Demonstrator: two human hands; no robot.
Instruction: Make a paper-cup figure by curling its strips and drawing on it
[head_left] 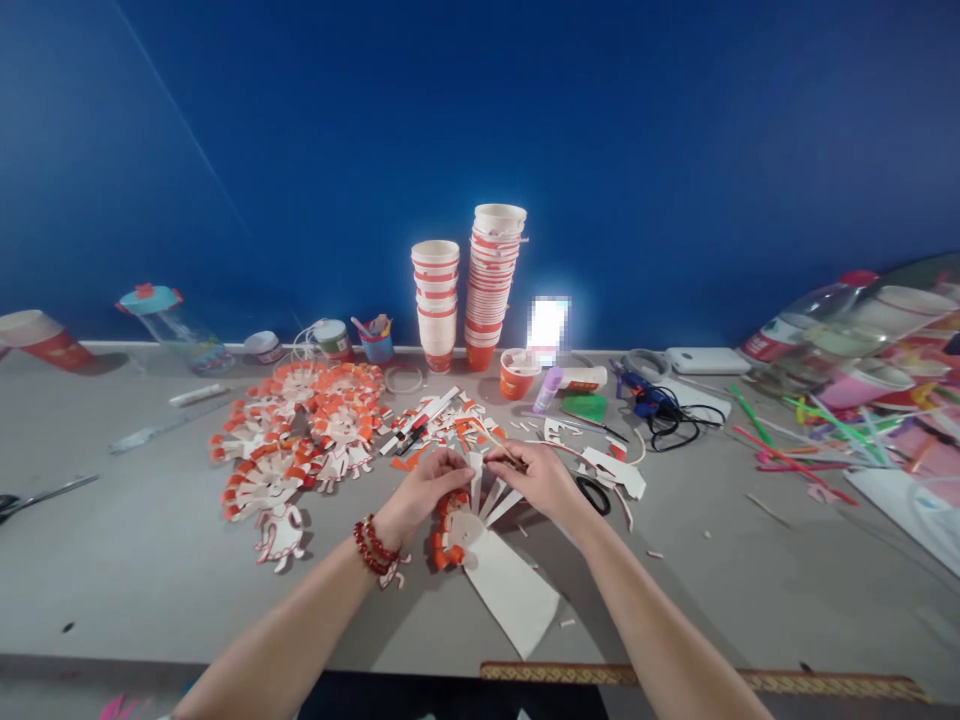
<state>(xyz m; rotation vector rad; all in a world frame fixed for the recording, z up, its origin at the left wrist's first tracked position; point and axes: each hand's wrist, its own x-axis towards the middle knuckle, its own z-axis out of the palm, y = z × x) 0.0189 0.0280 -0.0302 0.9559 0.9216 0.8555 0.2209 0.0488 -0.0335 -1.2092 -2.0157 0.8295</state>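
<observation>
A paper cup cut into strips (514,592) lies opened out between my hands, with a broad white panel toward me. Along its left side the strips curl into orange-and-white rolls, while several straight white strips point away from me. My left hand (439,485), with a red bead bracelet at the wrist, pinches one upright strip. Close on its right, my right hand (541,478) is closed around a thin brown stick (513,459) whose tip is near that same strip. Whether the stick touches the strip, I cannot tell.
Finished curled-cup figures (300,440) are heaped on the left. Two tall cup stacks (437,310) stand by the blue wall, with paper scraps (450,415) before them. A purple glue stick (548,390), black tape roll (593,495) and blue glue gun (654,397) lie to the right.
</observation>
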